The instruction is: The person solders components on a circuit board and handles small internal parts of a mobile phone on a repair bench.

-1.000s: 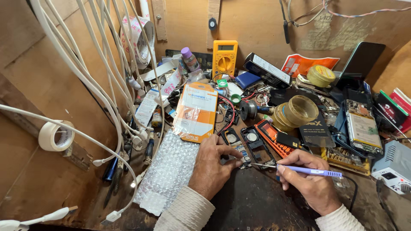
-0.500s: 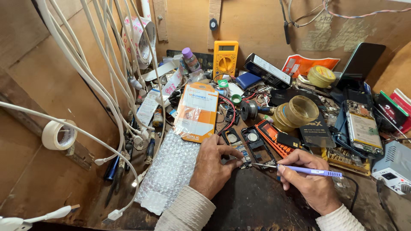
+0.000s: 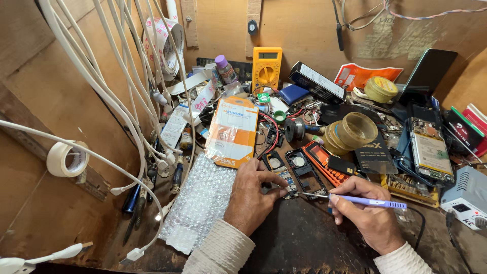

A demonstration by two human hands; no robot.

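Note:
My left hand [image 3: 249,195] presses down on a small phone circuit board [image 3: 287,182] that lies on the dark work mat [image 3: 299,238], fingers pinching its left edge. In my right hand [image 3: 366,215] I grip a purple-handled soldering iron [image 3: 365,201], its thin metal tip pointing left and touching the board's right side. Just beyond the board lie a black phone frame [image 3: 303,170] and an orange phone housing [image 3: 324,162].
A sheet of bubble wrap [image 3: 200,205] lies left of my left hand, an orange and clear package [image 3: 234,131] above it. A yellow multimeter [image 3: 266,67], tape rolls [image 3: 352,132], an opened phone [image 3: 430,152] and a grey soldering station [image 3: 469,198] crowd the bench. White cables [image 3: 116,91] hang at left.

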